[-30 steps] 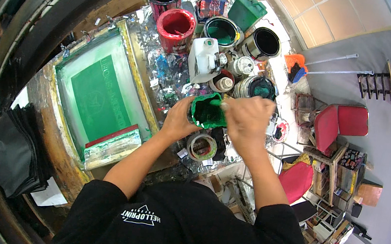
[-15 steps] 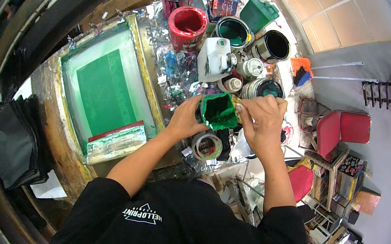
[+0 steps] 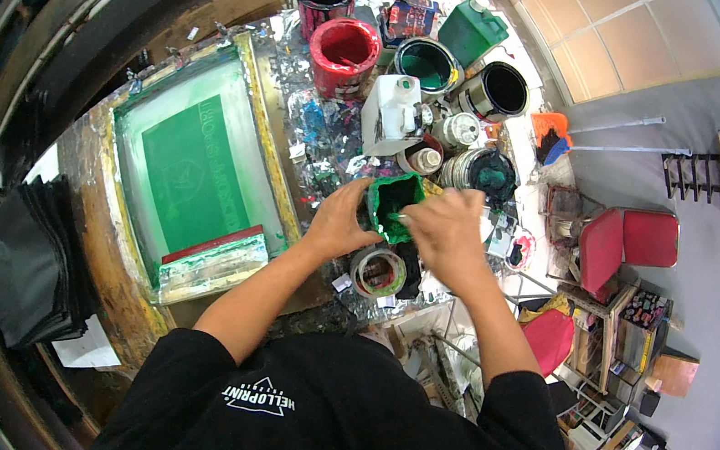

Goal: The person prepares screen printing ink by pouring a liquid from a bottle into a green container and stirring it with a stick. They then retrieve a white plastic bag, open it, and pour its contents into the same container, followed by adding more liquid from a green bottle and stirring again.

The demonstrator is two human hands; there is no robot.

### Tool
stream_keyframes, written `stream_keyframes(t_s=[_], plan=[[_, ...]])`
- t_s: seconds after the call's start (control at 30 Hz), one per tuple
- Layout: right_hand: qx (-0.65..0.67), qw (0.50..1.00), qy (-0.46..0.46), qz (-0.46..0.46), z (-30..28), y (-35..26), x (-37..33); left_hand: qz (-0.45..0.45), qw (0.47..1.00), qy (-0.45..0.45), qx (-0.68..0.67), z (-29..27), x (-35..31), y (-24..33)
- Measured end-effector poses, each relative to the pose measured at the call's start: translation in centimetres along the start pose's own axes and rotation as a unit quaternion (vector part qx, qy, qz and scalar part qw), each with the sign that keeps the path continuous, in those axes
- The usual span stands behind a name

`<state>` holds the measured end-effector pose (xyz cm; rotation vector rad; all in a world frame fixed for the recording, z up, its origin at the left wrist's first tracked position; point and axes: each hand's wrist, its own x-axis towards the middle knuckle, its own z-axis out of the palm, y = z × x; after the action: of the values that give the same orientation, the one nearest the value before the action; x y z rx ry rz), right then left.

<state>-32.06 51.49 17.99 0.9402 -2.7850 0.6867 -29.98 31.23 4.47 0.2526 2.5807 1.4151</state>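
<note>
A squarish container (image 3: 395,195), its inside and rim coated in wet green paint, stands in front of me. My left hand (image 3: 342,221) is wrapped round its left side and steadies it. Above its near right rim, my right hand (image 3: 445,237) is closed, fingertips pinched together at the mouth. Whatever thin thing those fingers hold is too small and covered to make out. Just below the container sits a round clear tub (image 3: 378,273) with a stained inside. To the left lies a screen printing frame (image 3: 274,167) with a green panel, and a squeegee (image 3: 214,267) rests across its near end.
Beyond my hands crowd a white jug (image 3: 390,119), a red paint bucket (image 3: 341,70), a green jerrycan (image 3: 472,34) and several open paint cans. Black sheets (image 3: 28,261) are stacked at the left. Red chairs (image 3: 650,239) stand at the right.
My right hand has moved left and down, from beside the container's right rim to over its mouth. My left hand keeps its hold on the container.
</note>
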Motion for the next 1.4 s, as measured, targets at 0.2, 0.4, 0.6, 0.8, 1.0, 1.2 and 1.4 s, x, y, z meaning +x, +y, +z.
stream_keyframes(t_s=[0.2, 0.4, 0.6, 0.8, 1.0, 1.2, 1.4], plan=[[-0.041, 0.997, 0.053, -0.034, -0.8, -0.3, 0.9, -0.015, 1.0, 0.002, 0.007, 0.4, 0.0, 0.1], [-0.034, 0.997, 0.051, 0.037, -3.5, -0.4, 1.2, 0.01, 1.0, 0.023, 0.011, 0.4, 0.1, -0.5], [-0.051, 0.998, -0.011, -0.028, -0.6, 0.4, -0.5, -0.001, 1.0, -0.002, -0.001, -0.1, 0.0, 0.2], [-0.086, 0.994, 0.058, -0.03, -1.9, -0.3, 1.5, 0.008, 1.0, 0.013, -0.001, 0.6, 0.0, -0.5], [-0.04, 0.998, 0.041, 0.008, -1.9, -1.3, 1.2, 0.007, 1.0, 0.017, -0.003, 0.1, -0.2, -0.1], [-0.074, 0.997, -0.01, 0.008, -0.9, -0.9, -0.4, 0.025, 0.999, 0.02, -0.001, 0.3, -0.3, -0.1], [-0.08, 0.992, 0.093, 0.016, -1.3, -1.3, 1.6, 0.02, 1.0, 0.02, 0.003, 0.3, -0.2, -0.3]])
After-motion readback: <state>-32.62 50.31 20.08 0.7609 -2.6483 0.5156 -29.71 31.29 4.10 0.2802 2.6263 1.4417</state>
